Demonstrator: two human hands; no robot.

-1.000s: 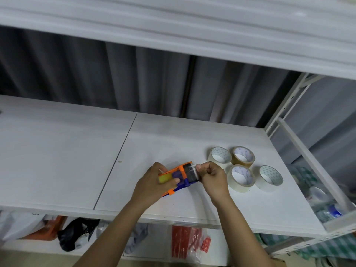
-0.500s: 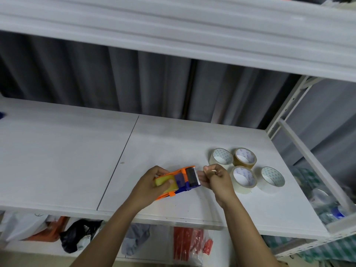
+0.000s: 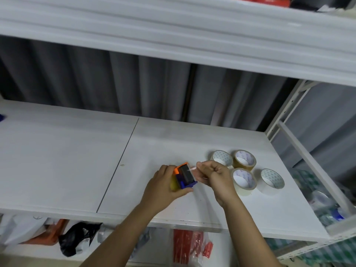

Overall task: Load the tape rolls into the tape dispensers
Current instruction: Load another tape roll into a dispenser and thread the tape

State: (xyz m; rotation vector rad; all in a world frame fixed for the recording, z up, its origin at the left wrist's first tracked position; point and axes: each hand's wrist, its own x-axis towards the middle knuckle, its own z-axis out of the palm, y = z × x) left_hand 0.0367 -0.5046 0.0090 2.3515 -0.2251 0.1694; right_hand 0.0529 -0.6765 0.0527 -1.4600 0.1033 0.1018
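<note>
**Threading the tape end through the dispenser**

Now the left hand (image 3: 163, 186) is wrapped around the dispenser (image 3: 185, 177), an orange and blue plastic body with a yellowish roll inside, held just above the white shelf (image 3: 77, 160). The right hand (image 3: 213, 175) pinches the clear tape end (image 3: 192, 168) at the dispenser's mouth, its fingers curled tight. Four spare rolls (image 3: 244, 179) sit in a cluster just right of that hand.

Handling, as judged: the dispenser looks light and stiff, best held round the body as it is. The tape end is thin, limp and sticky, likely to fold on itself or cling to fingers; take it by the very tip and keep it taut. The spare rolls are rigid rings, easy to lift by the rim.

Against half a second ago: the dispenser's mouth is tilted more toward the camera, the roller facing up. The right hand has drawn slightly away, with tape stretched between. The rolls have not moved.
</note>
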